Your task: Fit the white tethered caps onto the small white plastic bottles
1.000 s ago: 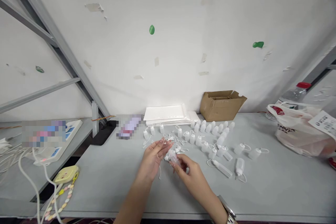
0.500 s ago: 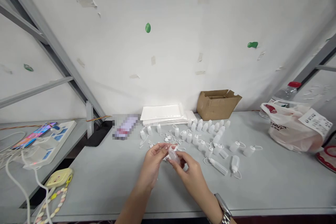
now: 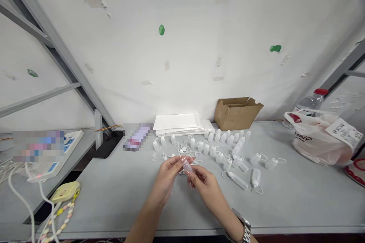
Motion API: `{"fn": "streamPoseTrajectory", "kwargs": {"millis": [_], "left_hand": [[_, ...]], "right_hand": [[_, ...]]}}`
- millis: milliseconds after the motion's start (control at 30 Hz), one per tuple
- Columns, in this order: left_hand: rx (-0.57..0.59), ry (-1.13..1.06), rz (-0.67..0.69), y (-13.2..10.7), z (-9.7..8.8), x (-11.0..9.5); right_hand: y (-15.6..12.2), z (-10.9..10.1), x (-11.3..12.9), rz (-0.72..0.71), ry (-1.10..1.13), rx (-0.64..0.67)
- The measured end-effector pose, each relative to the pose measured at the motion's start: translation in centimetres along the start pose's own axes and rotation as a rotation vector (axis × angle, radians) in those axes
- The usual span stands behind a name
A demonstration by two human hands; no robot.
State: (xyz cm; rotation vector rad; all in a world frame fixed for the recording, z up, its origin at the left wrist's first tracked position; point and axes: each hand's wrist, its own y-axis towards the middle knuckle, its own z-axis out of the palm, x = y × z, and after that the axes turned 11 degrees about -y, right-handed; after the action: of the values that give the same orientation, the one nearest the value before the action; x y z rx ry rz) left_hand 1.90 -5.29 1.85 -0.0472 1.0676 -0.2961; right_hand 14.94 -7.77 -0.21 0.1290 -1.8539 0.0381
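Between my two hands is a small translucent squeeze bottle (image 3: 187,167), tilted, its upper end toward the left. My left hand (image 3: 170,171) pinches the bottle's top end, where a cap strap seems to stick up; the fingertips partly hide it. My right hand (image 3: 201,178) is closed around the lower body. Just behind the hands lies a loose pile of white caps with straps (image 3: 185,150). Several small white bottles (image 3: 212,151) stand in rows to the right of the pile. Two capped bottles, one slim (image 3: 238,180) and one wider (image 3: 256,177), lie on their sides near my right hand.
A cardboard box (image 3: 238,115) and a stack of white flat packs (image 3: 176,123) stand against the wall. At right are a plastic bag (image 3: 319,140) and a red-capped bottle (image 3: 310,102). A power strip (image 3: 68,144), cables and a yellow case (image 3: 66,191) are at left.
My right fingers have shifted their hold on the bottle, and the bottle has turned slightly between my hands. The standing bottles remain where they were.
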Motion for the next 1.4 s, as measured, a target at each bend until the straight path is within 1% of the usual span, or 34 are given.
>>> {"fn": "streamPoseTrajectory", "kwargs": {"millis": [67, 133, 200, 267, 333, 400, 433, 500, 567, 633, 667, 700, 733, 767, 800, 867, 933, 1000, 1100, 1200, 1333, 1400], "left_hand": [[0.016, -0.001, -0.019, -0.1, 0.0, -0.2], [0.038, -0.007, -0.042, -0.1, -0.1, -0.4], [0.044, -0.033, -0.065, -0.3, -0.1, -0.5], [0.018, -0.061, -0.067, -0.4, 0.0, -0.6], [-0.018, -0.080, -0.052, -0.6, 0.1, -0.6], [-0.015, -0.091, -0.035, -0.8, 0.2, -0.6], [0.001, -0.095, -0.027, -0.9, 0.2, -0.6], [0.046, -0.111, -0.021, -1.1, 0.1, -0.5], [0.084, -0.133, -0.029, -1.1, -0.1, -0.6], [0.119, -0.142, -0.060, -1.2, -0.3, -0.7], [0.133, -0.134, -0.073, -1.2, -0.4, -0.8], [0.139, -0.120, -0.080, -1.2, -0.5, -0.8], [0.134, -0.104, -0.078, -1.2, -0.6, -0.8], [0.115, -0.090, -0.066, -1.2, -0.7, -0.9], [0.085, -0.082, -0.045, -1.2, -0.8, -0.9], [0.016, -0.080, -0.010, -1.1, -0.8, -0.8], [-0.018, -0.102, -0.008, -1.1, -0.8, -0.7], [-0.017, -0.159, -0.016, -1.1, -0.7, -0.4], [-0.037, -0.259, 0.001, -1.2, -0.3, 0.2], [-0.079, -0.269, 0.032, -1.4, 0.2, 0.8], [-0.059, -0.233, 0.063, -1.7, 0.6, 1.1], [-0.035, -0.208, 0.061, -1.8, 0.6, 1.0]], "right_hand": [[-0.2, 0.1, 0.0, -0.015, -0.095, -0.060], [-0.4, 0.3, -0.2, -0.085, -0.240, -0.168], [-0.5, 0.7, -0.6, -0.230, -0.398, -0.297], [-0.6, 1.1, -1.1, -0.389, -0.523, -0.398], [-0.7, 1.4, -1.2, -0.485, -0.582, -0.444], [-0.8, 1.5, -1.0, -0.499, -0.549, -0.439], [-0.8, 1.4, -0.7, -0.469, -0.495, -0.417], [-0.7, 1.0, 0.0, -0.321, -0.320, -0.316], [-0.4, 0.3, 0.8, -0.107, -0.071, -0.124], [-0.1, -0.3, 1.5, 0.058, 0.213, 0.139], [0.1, -0.6, 1.6, 0.109, 0.337, 0.261], [0.3, -0.7, 1.7, 0.142, 0.433, 0.355], [0.4, -0.8, 1.8, 0.159, 0.490, 0.405], [0.5, -0.8, 1.8, 0.162, 0.510, 0.403], [0.5, -0.6, 1.7, 0.152, 0.496, 0.355], [0.4, -0.2, 1.5, 0.104, 0.409, 0.181], [0.1, 0.3, 1.3, 0.055, 0.316, 0.036], [-0.2, 0.7, 1.1, 0.035, 0.269, -0.024], [-0.6, 1.1, 1.2, 0.045, 0.281, -0.052], [-0.9, 1.3, 1.3, 0.069, 0.363, -0.050], [-0.9, 1.2, 1.3, 0.119, 0.600, 0.046], [-0.8, 1.1, 1.3, 0.170, 0.763, 0.138]]}}
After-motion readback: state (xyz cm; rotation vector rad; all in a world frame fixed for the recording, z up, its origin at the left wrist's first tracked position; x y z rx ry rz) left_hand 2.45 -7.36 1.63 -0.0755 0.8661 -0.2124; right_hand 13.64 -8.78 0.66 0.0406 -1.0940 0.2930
